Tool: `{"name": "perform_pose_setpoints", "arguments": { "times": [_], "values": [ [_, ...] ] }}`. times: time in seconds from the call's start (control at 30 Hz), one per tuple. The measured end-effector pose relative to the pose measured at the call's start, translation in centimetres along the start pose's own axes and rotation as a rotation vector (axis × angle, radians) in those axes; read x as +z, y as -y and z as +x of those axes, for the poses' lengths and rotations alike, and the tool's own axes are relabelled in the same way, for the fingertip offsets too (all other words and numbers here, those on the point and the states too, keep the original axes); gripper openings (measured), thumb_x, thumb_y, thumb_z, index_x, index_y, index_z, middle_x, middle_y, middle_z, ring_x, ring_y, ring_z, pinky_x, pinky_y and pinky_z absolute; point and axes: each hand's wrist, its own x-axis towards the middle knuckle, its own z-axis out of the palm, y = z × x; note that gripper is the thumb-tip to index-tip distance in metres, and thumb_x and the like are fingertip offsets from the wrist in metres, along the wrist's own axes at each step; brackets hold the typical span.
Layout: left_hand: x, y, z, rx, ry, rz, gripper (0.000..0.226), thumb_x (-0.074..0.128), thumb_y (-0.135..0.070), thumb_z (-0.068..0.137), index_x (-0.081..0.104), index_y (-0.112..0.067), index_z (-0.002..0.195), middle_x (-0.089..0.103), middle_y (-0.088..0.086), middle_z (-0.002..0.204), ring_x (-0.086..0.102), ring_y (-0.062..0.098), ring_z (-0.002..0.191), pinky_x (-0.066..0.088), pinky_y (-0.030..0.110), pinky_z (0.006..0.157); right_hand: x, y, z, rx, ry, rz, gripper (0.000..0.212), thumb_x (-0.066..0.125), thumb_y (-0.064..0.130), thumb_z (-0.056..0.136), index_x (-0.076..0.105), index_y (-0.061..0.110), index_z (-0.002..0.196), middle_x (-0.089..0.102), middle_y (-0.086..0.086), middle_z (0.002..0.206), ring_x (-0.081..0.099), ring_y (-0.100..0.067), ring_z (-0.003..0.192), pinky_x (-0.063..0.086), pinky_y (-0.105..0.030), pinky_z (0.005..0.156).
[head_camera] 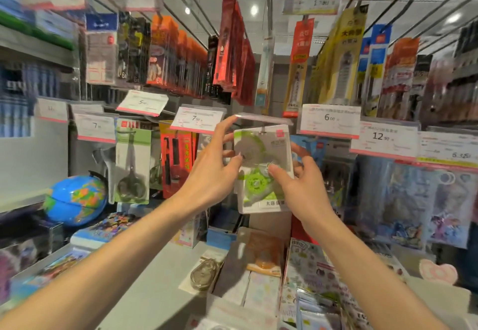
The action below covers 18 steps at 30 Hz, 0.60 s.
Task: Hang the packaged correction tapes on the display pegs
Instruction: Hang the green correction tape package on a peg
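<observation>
A packaged correction tape (261, 171), green and white behind clear plastic, hangs upright at the middle of the display, its top hole at a peg (263, 131) under a flipped-up clear price-tag holder (261, 118). My left hand (214, 166) touches the pack's left edge, its forefinger raised against the tag holder. My right hand (300, 184) pinches the pack's lower right side with thumb in front. Whether the hole is over the peg is hard to tell.
Price tags (328, 120) line the peg ends to both sides. Packaged scissors (132, 166) and red packs hang to the left, sleeved packs at right. A globe (76, 200) sits at lower left. Boxes of stickers and small packs (310, 278) lie on the shelf below.
</observation>
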Motion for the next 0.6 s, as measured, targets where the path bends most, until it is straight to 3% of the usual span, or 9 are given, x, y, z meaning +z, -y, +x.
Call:
{"name": "perform_pose_setpoints", "arguments": {
  "times": [0.1,0.27,0.37,0.4,0.47,0.53,0.6],
  "values": [
    [0.1,0.4,0.0,0.005,0.028,-0.001,0.067,0.052,-0.011,0.101,0.023,-0.048,0.149,0.038,-0.041,0.117,0.045,-0.002,0.124,0.04,-0.006,0.072,0.8,-0.1,0.4,0.022,-0.036,0.013,0.061,0.069,0.021,0.094,0.038,0.032,0.146,0.07,0.011,0.112,0.07,-0.007,0.098,0.058,-0.037,0.092],
    [0.3,1.6,0.3,-0.025,0.048,-0.001,0.067,0.052,-0.011,0.101,0.022,-0.041,0.153,0.042,-0.022,0.126,0.049,-0.006,0.11,0.04,-0.004,0.072,1.7,-0.9,0.9,0.048,-0.046,0.016,0.055,0.066,0.018,0.094,0.04,0.038,0.138,0.072,0.011,0.112,0.069,-0.01,0.103,0.054,-0.044,0.1],
    [0.6,2.7,-0.4,-0.036,0.064,0.025,0.062,0.053,-0.013,0.101,0.027,-0.037,0.153,0.046,-0.018,0.133,0.051,-0.001,0.117,0.04,-0.003,0.079,2.2,-1.6,1.0,0.063,-0.06,0.028,0.057,0.065,0.017,0.095,0.038,0.036,0.141,0.073,0.014,0.108,0.069,-0.01,0.106,0.052,-0.044,0.103],
    [0.8,3.2,-0.7,-0.046,0.074,0.04,0.062,0.054,-0.016,0.101,0.027,-0.037,0.153,0.047,-0.015,0.138,0.052,0.002,0.122,0.041,0.003,0.087,2.4,-1.7,1.0,0.063,-0.063,0.041,0.058,0.064,0.015,0.095,0.037,0.032,0.144,0.073,0.013,0.108,0.069,-0.01,0.105,0.052,-0.043,0.103],
    [1.2,4.4,-1.1,-0.066,0.09,0.083,0.061,0.055,-0.025,0.1,0.028,-0.042,0.152,0.049,-0.009,0.146,0.053,0.009,0.128,0.046,0.027,0.103,2.7,-1.8,1.1,0.058,-0.061,0.042,0.06,0.064,0.015,0.096,0.036,0.029,0.148,0.073,0.009,0.115,0.069,-0.009,0.106,0.052,-0.043,0.104],
    [1.6,5.4,-1.2,-0.08,0.106,0.119,0.058,0.056,-0.034,0.099,0.03,-0.046,0.15,0.054,-0.007,0.14,0.055,0.013,0.125,0.048,0.044,0.105,2.7,-2.0,1.1,0.04,-0.054,-0.003,0.063,0.063,0.018,0.097,0.032,0.029,0.15,0.071,0.01,0.119,0.068,-0.007,0.108,0.052,-0.043,0.104],
    [2.1,5.8,-1.1,-0.079,0.116,0.124,0.058,0.056,-0.038,0.099,0.03,-0.048,0.15,0.058,-0.011,0.128,0.059,0.013,0.115,0.05,0.045,0.101,2.6,-2.4,0.9,0.004,-0.046,-0.104,0.073,0.06,0.023,0.097,0.019,0.031,0.157,0.066,0.008,0.128,0.063,-0.01,0.117,0.049,-0.044,0.107]
  ]
}}
